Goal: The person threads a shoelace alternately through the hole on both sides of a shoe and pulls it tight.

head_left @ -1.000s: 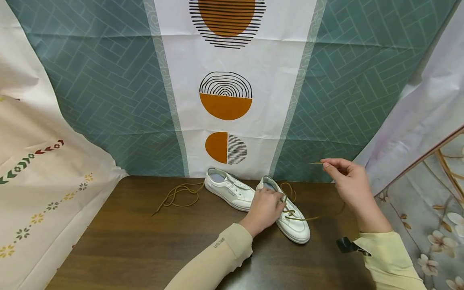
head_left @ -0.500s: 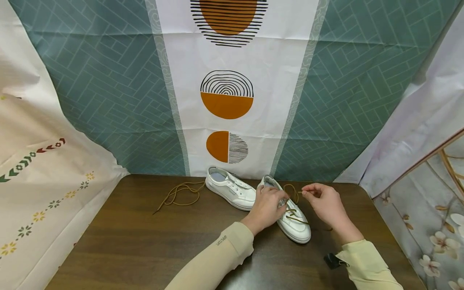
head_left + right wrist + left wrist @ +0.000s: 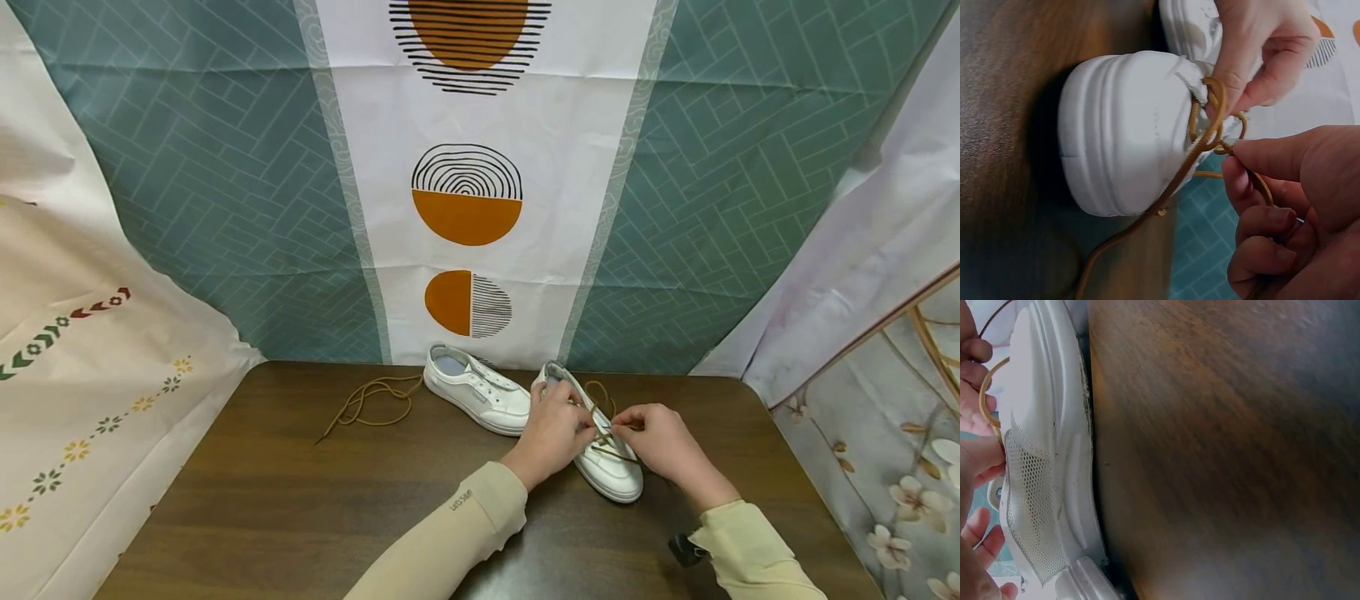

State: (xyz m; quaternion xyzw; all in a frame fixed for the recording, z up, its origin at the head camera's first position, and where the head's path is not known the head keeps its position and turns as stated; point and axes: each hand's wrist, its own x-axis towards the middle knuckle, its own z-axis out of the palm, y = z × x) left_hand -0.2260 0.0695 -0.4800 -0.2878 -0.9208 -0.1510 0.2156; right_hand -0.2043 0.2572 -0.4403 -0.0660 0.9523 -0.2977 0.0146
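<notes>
On one dark wood-grain bench (image 3: 300, 517) we saw two white, round-toed shoes: an unlaced shoe (image 3: 480, 402) and, beside it, a laced shoe (image 3: 615, 480) with a perforated side. Of two ochre cords, a loose lace (image 3: 375, 424) lay looped; the person's left hand (image 3: 553, 429) gripped the laced shoe, the right hand (image 3: 660, 443) pinched its threaded lace (image 3: 1180, 175).

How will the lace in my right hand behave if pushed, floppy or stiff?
Probably floppy and apt to buckle: the lace curls into loops at the shoe. It's likely light, since the part your right hand pinches is thin.
</notes>
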